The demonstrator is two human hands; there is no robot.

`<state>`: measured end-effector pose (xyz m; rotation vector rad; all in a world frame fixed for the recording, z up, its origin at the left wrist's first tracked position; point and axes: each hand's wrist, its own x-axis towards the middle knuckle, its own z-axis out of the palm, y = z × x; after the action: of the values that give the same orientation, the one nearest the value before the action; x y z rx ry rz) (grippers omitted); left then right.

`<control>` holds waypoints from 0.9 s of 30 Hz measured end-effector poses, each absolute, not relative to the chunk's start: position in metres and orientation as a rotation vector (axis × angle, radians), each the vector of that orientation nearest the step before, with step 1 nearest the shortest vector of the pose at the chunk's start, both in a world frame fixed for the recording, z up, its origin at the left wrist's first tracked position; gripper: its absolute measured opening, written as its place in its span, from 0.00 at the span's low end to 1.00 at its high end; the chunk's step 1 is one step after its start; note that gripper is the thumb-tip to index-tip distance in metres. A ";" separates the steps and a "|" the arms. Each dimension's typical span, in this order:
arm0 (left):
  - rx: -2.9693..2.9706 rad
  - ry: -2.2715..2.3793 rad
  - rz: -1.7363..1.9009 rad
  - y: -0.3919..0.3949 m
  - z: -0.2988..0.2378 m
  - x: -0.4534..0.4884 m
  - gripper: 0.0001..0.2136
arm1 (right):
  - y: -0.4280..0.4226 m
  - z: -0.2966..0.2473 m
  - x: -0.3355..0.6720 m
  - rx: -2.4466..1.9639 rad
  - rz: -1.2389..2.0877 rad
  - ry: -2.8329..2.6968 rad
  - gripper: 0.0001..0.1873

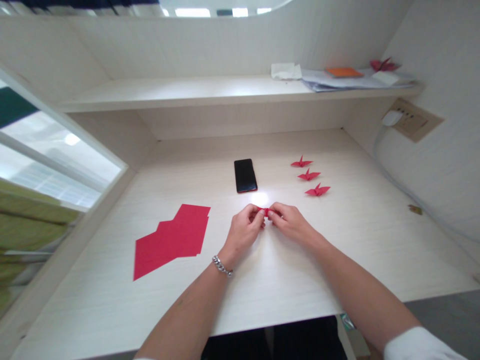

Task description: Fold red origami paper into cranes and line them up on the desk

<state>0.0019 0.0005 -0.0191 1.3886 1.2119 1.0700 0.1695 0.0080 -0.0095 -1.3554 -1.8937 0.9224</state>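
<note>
Fingers (258, 217) of the left hand (243, 226) and right hand (290, 220) pinch folded red paper (266, 212) from opposite sides, likely for control, over the surface (277, 280), red sheets (180, 232) and paper cranes (308, 175) out of the way.

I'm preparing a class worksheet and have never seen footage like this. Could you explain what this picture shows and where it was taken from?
There is no machine here: a person works with two bare hands. The single picture comes from a camera worn on the person's head, looking forward and down. On the pale wood-grain desk, overlapping flat red paper sheets lie to the left, a black rectangular phone near the middle, and three small red folded-paper birds to the right. The left hand and right hand pinch a small red paper piece between them; the fingers hide most of it.
</note>
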 end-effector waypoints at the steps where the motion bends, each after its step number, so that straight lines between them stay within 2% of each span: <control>1: 1.345 1.201 1.056 0.001 -0.019 0.002 0.11 | 0.009 -0.010 0.170 -1.343 0.991 -1.849 0.10; 7: 0.967 1.019 1.081 0.007 -0.014 0.003 0.11 | 0.014 -0.011 0.169 -1.150 1.617 -1.286 0.12; 11: 0.831 0.899 1.149 0.006 -0.009 0.004 0.10 | 0.015 -0.007 0.170 -1.041 1.771 -1.025 0.13; 16: 0.809 0.868 1.124 0.002 -0.010 0.005 0.09 | 0.014 -0.007 0.170 -1.090 1.731 -1.094 0.11; 22: 1.048 0.992 1.092 0.002 -0.016 0.004 0.08 | 0.015 -0.012 0.170 -1.210 1.585 -1.366 0.10; 27: 1.221 1.084 1.040 0.004 -0.017 0.002 0.12 | 0.015 -0.014 0.171 -1.131 1.545 -1.507 0.11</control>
<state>0.0019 0.0036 -0.0174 1.2207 1.0840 1.0396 0.1710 0.0146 -0.0138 -1.1307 -1.5074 1.5451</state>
